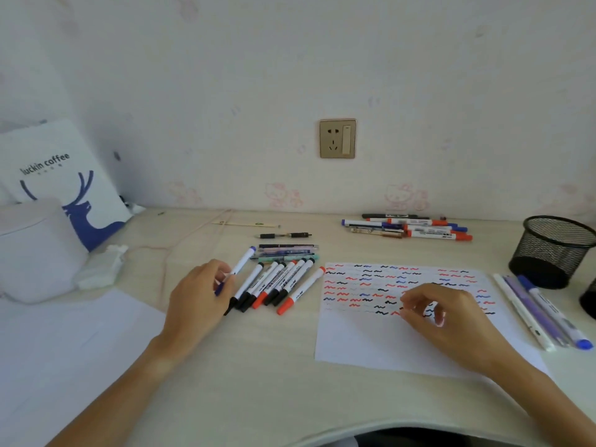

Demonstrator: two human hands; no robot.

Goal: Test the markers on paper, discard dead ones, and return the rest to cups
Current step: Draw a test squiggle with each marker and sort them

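**Head view: lots tested, no markers in the cups yet**

Head view shows your left hand (196,295) holding a blue marker (237,269). Your fingers curl round it near the bottom end, and the top end points up and away from you. It is just left of the row of markers (277,283) that lie side by side in the middle of the desk (258,382).

Your right hand (448,321) is over the paper (371,343). Its fingers are bent a little, with the tips close together. You hold nothing in it that shows.

The paper is full of little squiggles in red, blue and black on its top half. The bottom half is white. So I think you have tested many markers.

Much is left, I think. The mesh cup (554,250) on the right looks to have no markers in it. A second cup is only a dark edge at the side, so you cannot tell what is in it. Three pens (545,312) lie right of the paper, near the cup. One more pile (409,228) lies by the wall. You cannot tell which pile is dead and which is good.
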